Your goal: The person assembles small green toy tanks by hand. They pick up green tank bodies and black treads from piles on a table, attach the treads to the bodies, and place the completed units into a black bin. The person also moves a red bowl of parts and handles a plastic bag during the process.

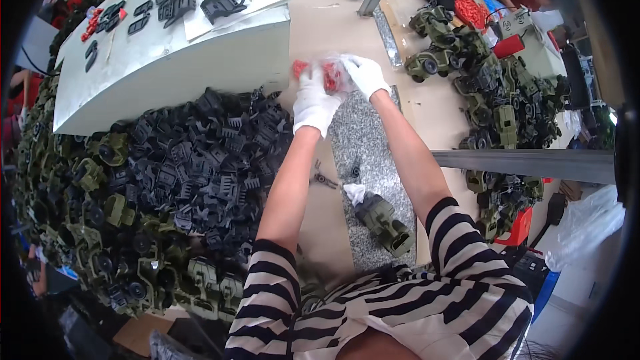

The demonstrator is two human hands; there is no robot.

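Observation:
Both my hands wear white gloves and meet at a clear plastic bag with small red parts, out at arm's length over the bench. My left hand has its fingers closed over the red parts' side, a little blurred. My right hand pinches the bag's clear film on the right. Nearer to me, an olive-green toy truck lies on the grey speckled stone strip, with a crumpled white scrap touching its far end. Small black plastic parts lie between my forearms.
A large heap of black plastic parts fills the left, with olive-green toy trucks around it. Beyond stands a white box-like stand carrying black parts and paper. More trucks pile up right, past a metal bar. Other people sit far right.

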